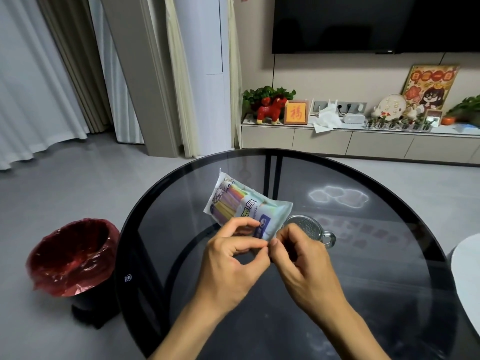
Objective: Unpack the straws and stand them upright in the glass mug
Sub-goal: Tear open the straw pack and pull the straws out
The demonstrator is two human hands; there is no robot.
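The person is holding a sealed pack of coloured straws [245,207] above the round glass table [389,281]. The left hand [233,253] and right hand [298,252] are both pinching the pack's near edge, thumbs almost touching, probably readying a tear. The pack's long axis is running up and away to the left from the pinch. The glass mug [315,231] is standing just behind the right hand. Print on the pack is showing, but unreadable.

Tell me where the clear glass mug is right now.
In the head view, the clear glass mug stands on the round dark glass table, just beyond the right hand and partly hidden behind the plastic pack of coloured straws.
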